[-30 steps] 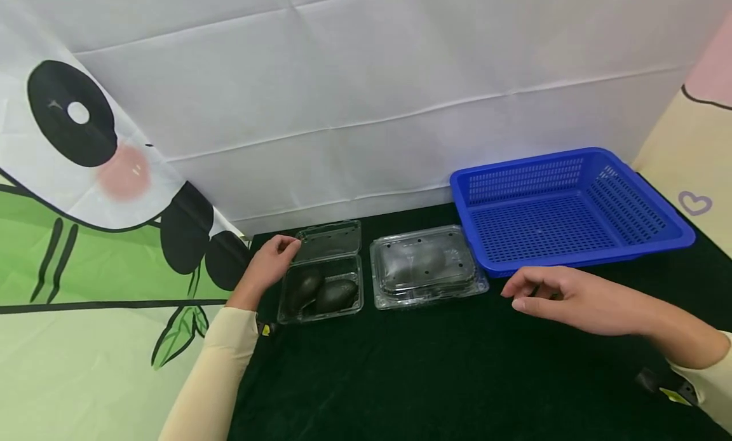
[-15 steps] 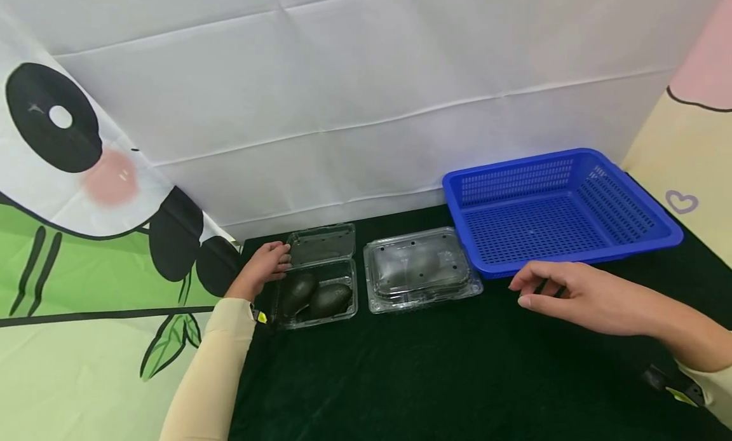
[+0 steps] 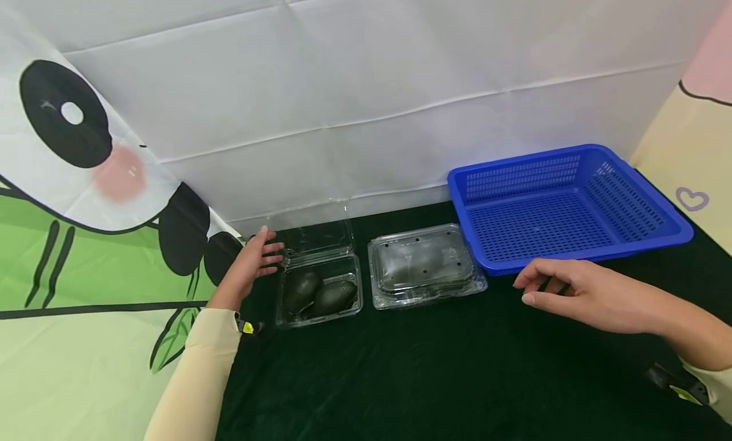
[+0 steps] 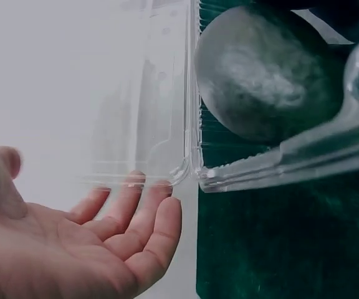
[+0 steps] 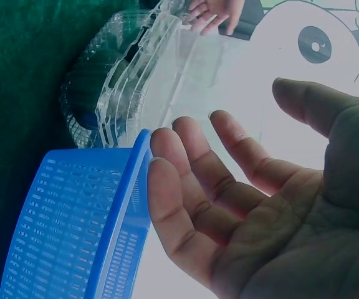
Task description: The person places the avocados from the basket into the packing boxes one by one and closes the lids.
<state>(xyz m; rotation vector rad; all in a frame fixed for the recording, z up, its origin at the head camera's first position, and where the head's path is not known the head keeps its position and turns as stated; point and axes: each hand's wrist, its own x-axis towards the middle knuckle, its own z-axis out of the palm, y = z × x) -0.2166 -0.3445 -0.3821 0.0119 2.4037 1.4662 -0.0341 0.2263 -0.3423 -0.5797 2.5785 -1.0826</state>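
My left hand is beside the raised clear lid of a plastic clamshell box. Its fingers are spread and nearly straight, with the tips at the lid's edge in the left wrist view. Two dark green avocado-like fruits lie in the box, one fruit to the right and the other fruit to the left. A second clamshell box stands shut to the right, with a blurred dark shape inside. My right hand hovers in front of the blue basket, fingers loosely bent and holding nothing.
A blue perforated plastic basket stands at the back right, touching or very near the second box. Dark green cloth covers the table. A white sheet hangs behind, and a printed cartoon cloth lines the left side.
The lid has swung up from lying back to standing more upright. My left hand opened out from a pinch at the lid's corner and moved left. My right hand has hardly moved.
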